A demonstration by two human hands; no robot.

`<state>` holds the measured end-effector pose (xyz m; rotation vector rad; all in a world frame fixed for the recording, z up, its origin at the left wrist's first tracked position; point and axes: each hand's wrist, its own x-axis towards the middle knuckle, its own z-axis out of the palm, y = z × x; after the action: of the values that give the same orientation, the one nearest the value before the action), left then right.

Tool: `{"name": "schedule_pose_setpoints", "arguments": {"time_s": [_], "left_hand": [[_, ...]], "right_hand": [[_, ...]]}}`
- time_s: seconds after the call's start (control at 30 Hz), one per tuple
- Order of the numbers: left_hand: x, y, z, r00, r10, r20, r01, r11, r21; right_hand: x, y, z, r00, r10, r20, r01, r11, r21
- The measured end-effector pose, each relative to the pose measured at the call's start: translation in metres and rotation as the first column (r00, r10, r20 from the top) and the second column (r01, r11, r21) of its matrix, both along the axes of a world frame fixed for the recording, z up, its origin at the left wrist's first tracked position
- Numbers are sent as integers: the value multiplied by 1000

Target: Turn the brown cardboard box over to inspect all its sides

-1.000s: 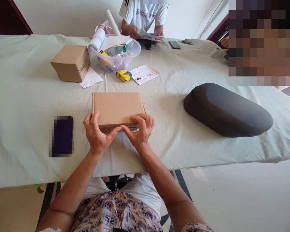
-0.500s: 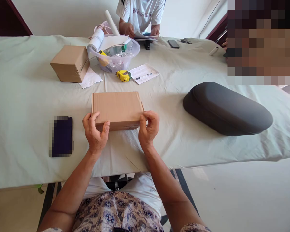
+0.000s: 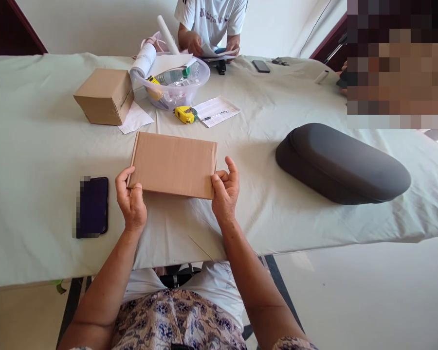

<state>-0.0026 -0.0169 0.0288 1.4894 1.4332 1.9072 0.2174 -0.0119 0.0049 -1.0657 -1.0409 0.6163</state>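
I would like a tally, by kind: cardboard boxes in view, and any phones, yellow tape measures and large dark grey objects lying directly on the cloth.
Cardboard boxes: 2 (one is held)
Phones: 2
Yellow tape measures: 1
Large dark grey objects: 1
Total: 6

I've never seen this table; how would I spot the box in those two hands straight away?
On the pale green tablecloth, look toward the near side for a left hand and right hand. The held box, plain brown cardboard, is between them. Unlike the chunkier carton beside the lilac basin, it is flatter and has both hands on it.
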Motion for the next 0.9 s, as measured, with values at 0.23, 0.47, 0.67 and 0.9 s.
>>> {"name": "schedule_pose_setpoints", "arguments": {"time_s": [0.23,0.47,0.67,0.9], "left_hand": [[-6,8,-4,998,14,55,-16,999,38],[-9,12,-11,989,109,95,-96,986,-139],[-10,10,-7,981,169,100,-155,980,-127],[-10,9,-6,985,135,107,-129,990,-61]], "right_hand": [[3,-5,3,992,-40,117,32,997,76],[3,-2,3,994,-21,103,6,990,141],[4,-1,4,996,-39,80,30,994,105],[1,-3,2,996,-40,81,30,993,116]]}}
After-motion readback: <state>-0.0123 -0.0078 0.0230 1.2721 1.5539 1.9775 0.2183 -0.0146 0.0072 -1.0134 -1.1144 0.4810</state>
